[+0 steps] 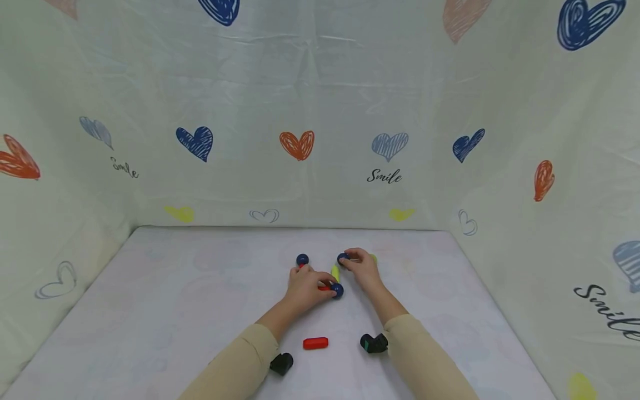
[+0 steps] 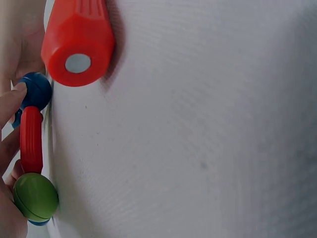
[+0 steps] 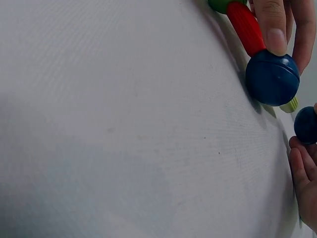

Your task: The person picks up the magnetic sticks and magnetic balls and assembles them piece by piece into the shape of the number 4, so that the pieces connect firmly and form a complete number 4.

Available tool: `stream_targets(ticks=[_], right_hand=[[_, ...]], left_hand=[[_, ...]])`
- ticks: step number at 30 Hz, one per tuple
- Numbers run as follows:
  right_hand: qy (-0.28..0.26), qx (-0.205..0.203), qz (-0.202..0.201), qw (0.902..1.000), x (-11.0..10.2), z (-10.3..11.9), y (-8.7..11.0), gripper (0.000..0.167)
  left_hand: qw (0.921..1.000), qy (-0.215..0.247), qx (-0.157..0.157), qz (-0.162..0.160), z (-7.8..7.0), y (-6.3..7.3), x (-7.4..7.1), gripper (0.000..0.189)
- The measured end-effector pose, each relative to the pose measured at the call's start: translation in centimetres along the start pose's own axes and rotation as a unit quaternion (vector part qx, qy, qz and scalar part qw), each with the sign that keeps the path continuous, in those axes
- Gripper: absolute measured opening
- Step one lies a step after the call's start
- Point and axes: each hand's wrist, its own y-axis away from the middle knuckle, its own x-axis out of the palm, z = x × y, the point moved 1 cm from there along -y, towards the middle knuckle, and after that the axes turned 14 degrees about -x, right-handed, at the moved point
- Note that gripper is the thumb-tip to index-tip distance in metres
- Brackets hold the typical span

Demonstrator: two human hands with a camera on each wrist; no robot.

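Note:
In the head view my left hand [image 1: 306, 290] pinches a blue ball [image 1: 337, 290] between thumb and fingers. A red magnetic rod [image 2: 31, 141] joins that ball to a green ball [image 2: 35, 197], which lies by the palm and is covered by the hand from above. From the held ball a yellow-green rod [image 1: 335, 272] points away from me. At its far end, my right hand [image 1: 365, 270] pinches another blue ball [image 1: 343, 259]. Beyond the left hand sits a third blue ball [image 1: 302, 259], with a bit of red rod [image 1: 301, 266] showing beside the fingers.
A loose red rod [image 1: 315, 343], with a silvery disc in its end, lies nearer me between the forearms. Something yellow-green [image 1: 374, 258] peeks out behind the right hand. Black wrist-worn devices [image 1: 374, 343] sit under both sleeves. A heart-printed curtain [image 1: 345, 189] stands behind the table.

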Motion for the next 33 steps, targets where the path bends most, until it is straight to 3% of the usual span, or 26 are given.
stream_targets(ticks=[33], right_hand=[[0.018, 0.014, 0.000, 0.9997, 1.3, -0.3, -0.5, 0.029]], left_hand=[[0.9998, 0.001, 0.012, -0.013, 0.3, 0.0, 0.3, 0.024]])
